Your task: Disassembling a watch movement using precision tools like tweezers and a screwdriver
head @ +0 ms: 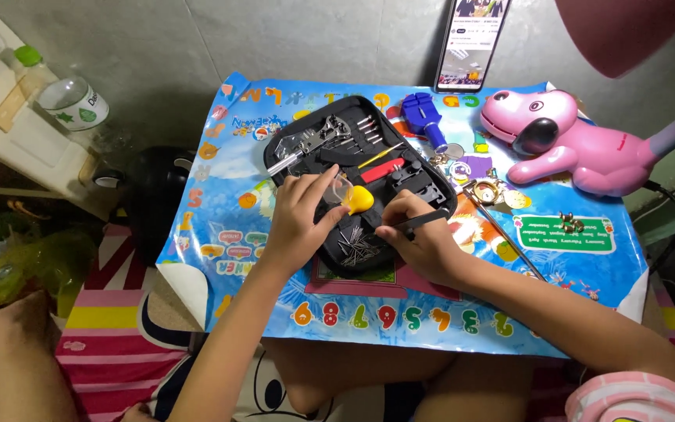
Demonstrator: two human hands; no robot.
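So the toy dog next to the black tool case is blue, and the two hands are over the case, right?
Not quite. The head view shows the toy dog is pink, not blue. The rest holds: it sits beside the black tool case, and the left hand and right hand are over the case.

Black tool case, yellow cap, pink dog lamp (blue cartoon-print mat).

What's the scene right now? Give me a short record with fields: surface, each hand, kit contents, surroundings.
surface: small table with a blue cartoon mat
left hand: left hand pinches a small clear cap beside a yellow piece
right hand: right hand grips a thin black tool
kit: open black tool case, loose metal pins inside
surroundings: pink dog lamp, phone propped against the wall, blue tool, plastic bottle
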